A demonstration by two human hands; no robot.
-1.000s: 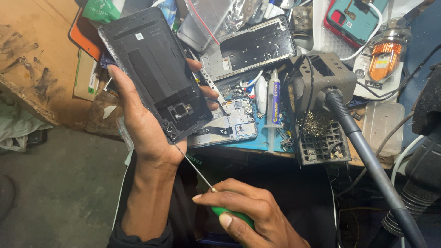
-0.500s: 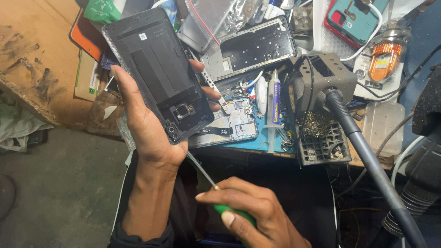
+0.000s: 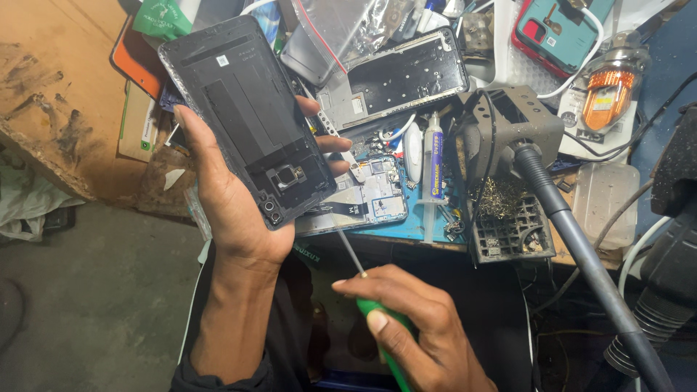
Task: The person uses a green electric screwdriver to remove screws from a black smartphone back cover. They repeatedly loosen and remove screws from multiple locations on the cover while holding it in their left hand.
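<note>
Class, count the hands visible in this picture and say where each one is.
2: left hand holds the black phone back cover at centre-left; right hand grips the green-handled screwdriver at the bottom.

Bright, even overhead light on the bench (image 3: 406,229); floor (image 3: 94,290) dim at 8 o'clock (slightly soft), glare scarce.

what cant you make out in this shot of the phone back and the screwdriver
Head view only:
- Screwdriver tip: hidden behind the phone back cover, so what it touches is unclear.
- Its green handle end: hidden under the right hand.
- Left hand palm: covered by the cover.
- Open phone on the bench: left part behind the cover.
- Hose: cut off at the bottom edge.
</note>
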